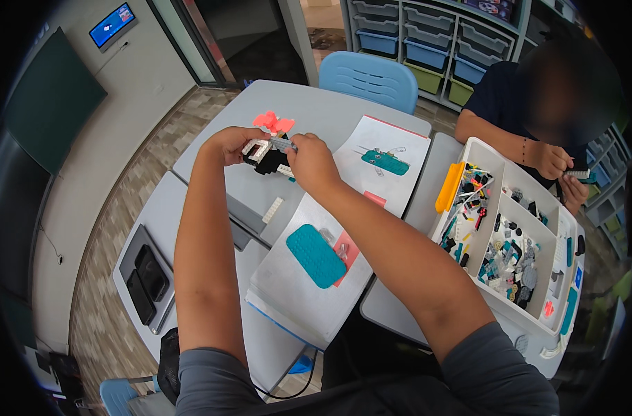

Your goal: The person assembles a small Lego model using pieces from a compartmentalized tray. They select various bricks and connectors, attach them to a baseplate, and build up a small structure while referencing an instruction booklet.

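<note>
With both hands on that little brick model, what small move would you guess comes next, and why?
Probably pressing the grey beam down onto the black-and-white model. The right hand pinches the beam at the model's top edge, while the left hand grips the model from the other side as if to brace it. Whether the beam is already seated cannot be told. The open booklet lies just beside.

The person wears a grey short-sleeved shirt; both sleeves end above the elbow with a plain hem. The forearms are bare. The left hand (227,144) and the right hand (312,163) carry no glove, ring or watch.
</note>
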`<state>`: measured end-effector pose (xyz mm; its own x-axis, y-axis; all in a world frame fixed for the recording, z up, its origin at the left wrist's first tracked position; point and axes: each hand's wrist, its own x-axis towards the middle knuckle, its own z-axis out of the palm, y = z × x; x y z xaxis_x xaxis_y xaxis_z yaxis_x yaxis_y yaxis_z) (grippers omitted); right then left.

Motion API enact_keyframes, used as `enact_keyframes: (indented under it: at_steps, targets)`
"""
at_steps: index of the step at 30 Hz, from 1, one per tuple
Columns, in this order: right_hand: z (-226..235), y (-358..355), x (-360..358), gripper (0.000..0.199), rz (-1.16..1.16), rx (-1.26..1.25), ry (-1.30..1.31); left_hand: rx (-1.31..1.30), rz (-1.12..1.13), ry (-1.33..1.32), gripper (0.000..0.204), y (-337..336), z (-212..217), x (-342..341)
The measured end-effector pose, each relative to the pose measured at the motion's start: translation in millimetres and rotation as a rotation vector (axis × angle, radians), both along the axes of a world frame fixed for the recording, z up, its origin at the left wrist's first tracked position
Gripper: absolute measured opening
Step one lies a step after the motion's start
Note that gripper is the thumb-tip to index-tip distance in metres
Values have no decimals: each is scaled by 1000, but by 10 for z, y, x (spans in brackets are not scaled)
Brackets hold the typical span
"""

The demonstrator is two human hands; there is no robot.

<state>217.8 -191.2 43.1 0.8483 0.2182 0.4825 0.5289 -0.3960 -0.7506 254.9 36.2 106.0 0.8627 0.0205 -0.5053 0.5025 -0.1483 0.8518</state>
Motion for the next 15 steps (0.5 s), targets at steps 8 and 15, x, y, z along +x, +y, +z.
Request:
enact_keyframes:
  at_steps: [8,15]
  targets:
    - [64,-1,13,17,16,-74,-17,-49,84,-23,31,-24,-26,-39]
    - [28,-33,41,18,5,-107,-22,-34,96,-64,32,-55,-80,13]
